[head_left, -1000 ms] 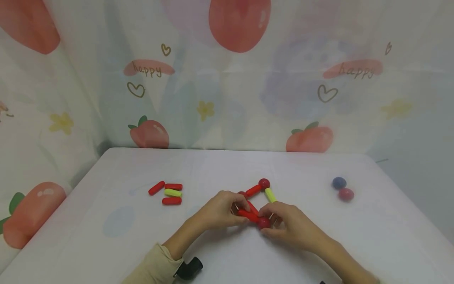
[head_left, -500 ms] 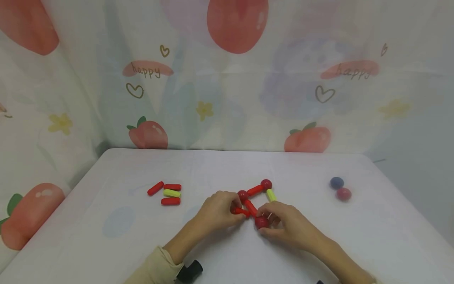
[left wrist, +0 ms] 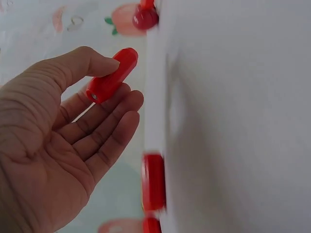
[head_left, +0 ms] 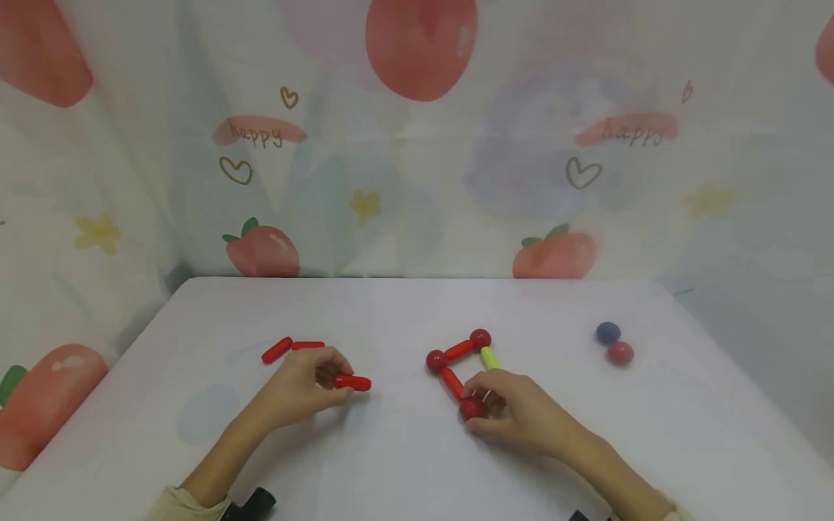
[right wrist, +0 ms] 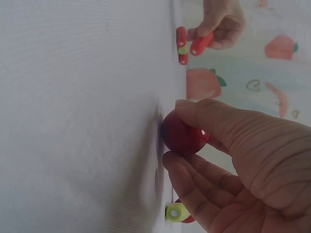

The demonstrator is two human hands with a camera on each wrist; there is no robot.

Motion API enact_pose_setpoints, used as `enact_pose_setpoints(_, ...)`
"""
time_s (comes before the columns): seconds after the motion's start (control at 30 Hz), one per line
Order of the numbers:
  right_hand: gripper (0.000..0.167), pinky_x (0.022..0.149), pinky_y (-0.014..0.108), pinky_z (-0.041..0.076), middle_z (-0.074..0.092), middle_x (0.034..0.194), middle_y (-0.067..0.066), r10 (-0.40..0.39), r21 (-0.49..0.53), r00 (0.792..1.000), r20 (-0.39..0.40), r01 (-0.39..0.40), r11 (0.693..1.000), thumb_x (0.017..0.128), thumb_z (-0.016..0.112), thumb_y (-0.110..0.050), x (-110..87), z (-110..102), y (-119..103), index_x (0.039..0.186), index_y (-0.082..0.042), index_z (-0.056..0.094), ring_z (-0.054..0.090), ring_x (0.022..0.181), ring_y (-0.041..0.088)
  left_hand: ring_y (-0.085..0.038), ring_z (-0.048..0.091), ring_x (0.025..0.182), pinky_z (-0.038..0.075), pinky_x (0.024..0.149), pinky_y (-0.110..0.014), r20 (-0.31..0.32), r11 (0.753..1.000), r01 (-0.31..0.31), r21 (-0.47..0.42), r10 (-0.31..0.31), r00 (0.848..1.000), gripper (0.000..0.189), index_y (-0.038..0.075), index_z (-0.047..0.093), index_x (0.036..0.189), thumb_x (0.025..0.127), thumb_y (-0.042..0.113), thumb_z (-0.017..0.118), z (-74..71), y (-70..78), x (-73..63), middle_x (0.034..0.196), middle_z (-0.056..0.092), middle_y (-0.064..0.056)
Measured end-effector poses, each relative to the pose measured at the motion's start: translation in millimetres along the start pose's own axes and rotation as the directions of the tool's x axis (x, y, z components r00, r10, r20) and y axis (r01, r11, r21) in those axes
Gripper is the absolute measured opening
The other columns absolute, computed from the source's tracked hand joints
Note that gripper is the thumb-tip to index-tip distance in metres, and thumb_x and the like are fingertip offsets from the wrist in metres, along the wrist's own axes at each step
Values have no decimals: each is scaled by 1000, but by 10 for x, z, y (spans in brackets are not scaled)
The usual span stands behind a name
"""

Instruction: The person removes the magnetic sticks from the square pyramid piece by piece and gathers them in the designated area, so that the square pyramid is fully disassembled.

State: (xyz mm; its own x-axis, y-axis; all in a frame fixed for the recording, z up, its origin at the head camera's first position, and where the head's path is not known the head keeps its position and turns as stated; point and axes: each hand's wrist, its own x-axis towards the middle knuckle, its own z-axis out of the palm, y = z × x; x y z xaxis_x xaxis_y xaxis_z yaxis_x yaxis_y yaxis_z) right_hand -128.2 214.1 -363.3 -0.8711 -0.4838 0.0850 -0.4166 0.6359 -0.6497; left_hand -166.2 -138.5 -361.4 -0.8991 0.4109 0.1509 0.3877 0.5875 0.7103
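Observation:
My left hand point(head_left: 302, 385) pinches a red magnetic rod point(left wrist: 115, 74) between thumb and fingers, raised above the table. A metal tip shows at the rod's end in the left wrist view. My right hand point(head_left: 524, 411) pinches a dark red ball point(right wrist: 183, 133) at the near corner of a linked shape. From that ball a red rod point(head_left: 451, 383) runs to another red ball point(head_left: 436, 361). A further red rod point(head_left: 460, 350) joins this to the far red ball point(head_left: 481, 339). A yellow-green rod point(head_left: 489, 357) leads from there toward my right hand, which hides its near end.
Behind my left hand lie loose red rods point(head_left: 277, 350), partly covered by it; a yellow-green rod point(right wrist: 182, 50) shows among them in the right wrist view. A blue ball point(head_left: 608, 333) and a red ball point(head_left: 620, 353) stand on the right of the white table point(head_left: 391, 463).
My left hand has drawn the red rod away from the ball in my right hand and carried it left toward the loose rods. My right hand keeps its hold on the ball.

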Motion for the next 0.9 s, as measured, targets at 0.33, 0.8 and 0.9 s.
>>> enact_pose_setpoints(0.33, 29, 77, 26, 54, 66, 97, -13, -3, 4, 1000, -6, 3, 1000, 84, 85, -21, 10, -5, -2, 108, -23, 68, 63, 87, 9, -10, 67, 78, 57, 72, -22, -48, 998, 51, 42, -49, 998, 22, 9, 70, 97, 81, 6, 85, -397, -366, -323, 94, 72, 1)
enact_pose_setpoints(0.8, 29, 76, 26, 53, 65, 96, -13, 1, 5, 1000, -13, -1, 1000, 84, 85, -19, -16, -12, -7, 108, -24, 68, 62, 87, 9, -11, 60, 74, 54, 67, -23, 16, 974, 53, 219, -58, 998, 18, 14, 75, 94, 81, 7, 85, -458, -458, -258, 87, 70, 7)
enact_pose_setpoints(0.9, 29, 76, 26, 53, 65, 94, -13, -5, -9, 1000, -9, 5, 1000, 84, 85, -19, -7, -17, -16, 108, -24, 68, 61, 86, 8, -13, 58, 75, 53, 64, -24, 1, 964, 80, 253, -83, 997, 20, 13, 76, 96, 79, 9, 87, -459, -436, -271, 87, 69, 4)
